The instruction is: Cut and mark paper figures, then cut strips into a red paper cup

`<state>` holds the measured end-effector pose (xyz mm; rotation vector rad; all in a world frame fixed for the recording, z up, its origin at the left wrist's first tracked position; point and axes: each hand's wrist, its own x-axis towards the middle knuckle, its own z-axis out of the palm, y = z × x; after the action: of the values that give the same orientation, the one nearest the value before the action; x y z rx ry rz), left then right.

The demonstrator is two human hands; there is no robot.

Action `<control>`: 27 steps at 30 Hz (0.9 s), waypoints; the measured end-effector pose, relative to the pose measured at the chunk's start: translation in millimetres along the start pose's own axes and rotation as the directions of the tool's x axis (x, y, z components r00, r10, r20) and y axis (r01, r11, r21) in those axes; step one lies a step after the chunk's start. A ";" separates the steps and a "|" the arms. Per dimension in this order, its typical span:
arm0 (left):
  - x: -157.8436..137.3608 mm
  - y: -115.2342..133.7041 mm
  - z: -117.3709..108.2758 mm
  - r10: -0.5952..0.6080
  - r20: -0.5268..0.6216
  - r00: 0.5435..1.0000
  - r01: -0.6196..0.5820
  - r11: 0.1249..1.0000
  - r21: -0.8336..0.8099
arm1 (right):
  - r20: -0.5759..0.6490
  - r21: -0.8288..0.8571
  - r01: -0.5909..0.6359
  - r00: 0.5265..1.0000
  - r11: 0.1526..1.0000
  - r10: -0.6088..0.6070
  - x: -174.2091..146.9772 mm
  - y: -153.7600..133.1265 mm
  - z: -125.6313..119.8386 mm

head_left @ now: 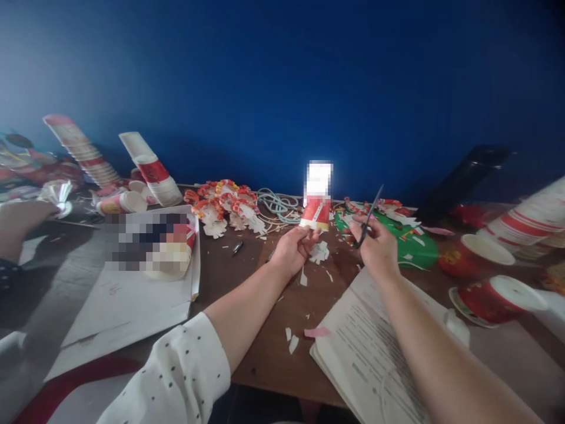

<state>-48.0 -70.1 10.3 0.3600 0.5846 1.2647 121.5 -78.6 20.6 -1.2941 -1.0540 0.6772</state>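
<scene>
My left hand (295, 250) is closed, pinching the lower edge of a red-and-white paper cup piece (316, 213) with a gold band; its upper part is a bright, pixelated patch. To its right, my right hand (377, 241) is wrapped round black-handled scissors (365, 227), their blades pointing up and away from the paper. How far the blades are apart is hard to make out. White paper scraps (320, 252) lie on the brown table (260, 330) just beyond and below my hands.
Red-and-white paper cutouts (229, 206) and pale blue cord (278, 202) lie by the blue wall. Stacked paper cups (152, 176) lean at left, more cups (489, 297) stand at right. A green sheet (410, 238) and printed papers (366, 330) lie nearby. Another person's arm (22, 224) reaches in left.
</scene>
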 end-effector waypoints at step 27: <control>8.1 14.9 -1.7 0.063 -0.051 0.997 -0.072 0.975 -0.209 | 0.331 -0.058 -0.273 0.902 0.960 0.276 -33.9 -4.6 27.3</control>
<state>-59.3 -58.3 15.6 0.1762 0.4734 1.3889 82.4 -97.7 15.5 -1.3807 -1.1580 1.1410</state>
